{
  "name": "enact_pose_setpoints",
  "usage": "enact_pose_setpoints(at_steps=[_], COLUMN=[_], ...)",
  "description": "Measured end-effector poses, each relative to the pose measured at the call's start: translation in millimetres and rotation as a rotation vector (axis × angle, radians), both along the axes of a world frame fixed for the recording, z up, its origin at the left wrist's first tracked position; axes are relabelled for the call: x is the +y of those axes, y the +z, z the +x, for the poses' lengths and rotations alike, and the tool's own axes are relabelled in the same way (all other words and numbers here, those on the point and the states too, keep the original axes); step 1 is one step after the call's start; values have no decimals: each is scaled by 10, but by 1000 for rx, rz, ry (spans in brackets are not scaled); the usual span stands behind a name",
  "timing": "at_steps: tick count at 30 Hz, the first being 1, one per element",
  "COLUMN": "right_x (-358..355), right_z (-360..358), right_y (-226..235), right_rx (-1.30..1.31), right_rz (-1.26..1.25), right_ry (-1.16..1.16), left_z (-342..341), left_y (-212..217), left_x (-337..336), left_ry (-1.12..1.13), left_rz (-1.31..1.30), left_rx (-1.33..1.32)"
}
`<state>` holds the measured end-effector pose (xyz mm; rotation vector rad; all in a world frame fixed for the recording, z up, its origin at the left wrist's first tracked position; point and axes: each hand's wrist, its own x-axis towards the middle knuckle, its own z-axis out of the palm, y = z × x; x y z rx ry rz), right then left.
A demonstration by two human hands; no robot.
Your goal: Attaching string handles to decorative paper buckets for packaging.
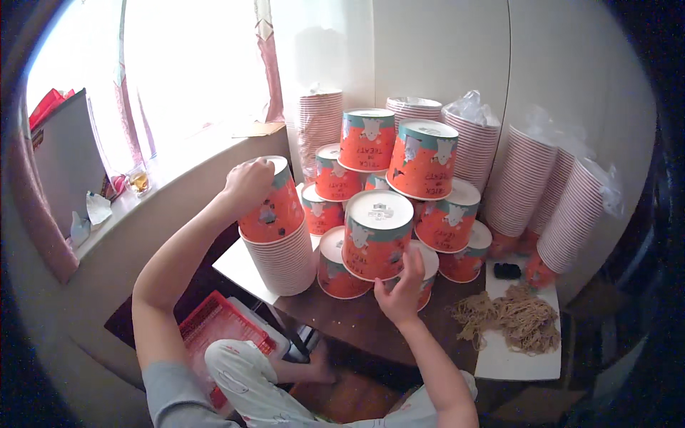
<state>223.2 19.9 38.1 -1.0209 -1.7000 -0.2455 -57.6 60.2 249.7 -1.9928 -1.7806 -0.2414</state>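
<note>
- Left hand (251,178) curls at the top bucket (280,212) on the left stack (282,265), grip unclear; a sideways push could tip it.
- Right hand (401,291) spreads wide beside the front bucket (374,248); a knock could topple the pile (421,165).

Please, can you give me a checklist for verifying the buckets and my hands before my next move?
1. Left hand at top bucket of the near-left stack: ok.
2. Left grip firm: cannot tell.
3. Right hand beside the front bucket, fingers spread: ok; contact cannot tell.
4. Front bucket upside down, base up: ok.
5. Front bucket level on the ones below: cannot tell.
6. Twine apart from the right hand: ok.
</note>
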Motion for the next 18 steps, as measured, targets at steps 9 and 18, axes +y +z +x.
enact_pose_setpoints(at_steps=[9, 18], right_x=[-81, -467], right_z=[137, 88], right_y=[-18, 156], right_rx=[-21, -47], right_rz=[42, 104], right_ry=[-5, 91], left_z=[-42, -196], left_y=[348, 791], left_x=[-29, -985], left_ry=[-32, -439], left_rz=[126, 664], left_rx=[-119, -520])
